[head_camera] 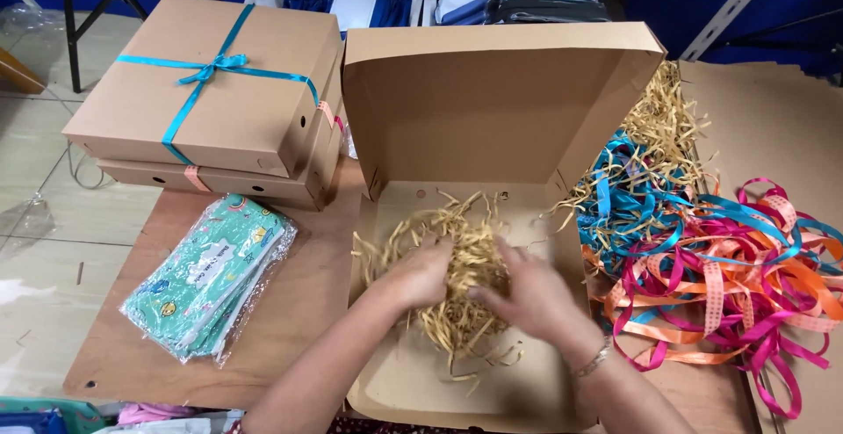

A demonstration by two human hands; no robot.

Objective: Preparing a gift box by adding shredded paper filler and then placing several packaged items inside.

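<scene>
left hand (420, 278) | fingers curled in paper shred (461, 267) | right hand (527, 293) palm-down (fingers gripping shred) | open box (492, 109)

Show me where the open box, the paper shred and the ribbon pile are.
open box (457, 109), head view, inside of raised lid.
paper shred (470, 249), head view, clump between the hands.
ribbon pile (738, 285), head view, tangled middle.

A loose tangle of tan shredded paper (461, 267) lies heaped in an open brown cardboard box (413, 381). The box's lid stands upright behind it.
</scene>
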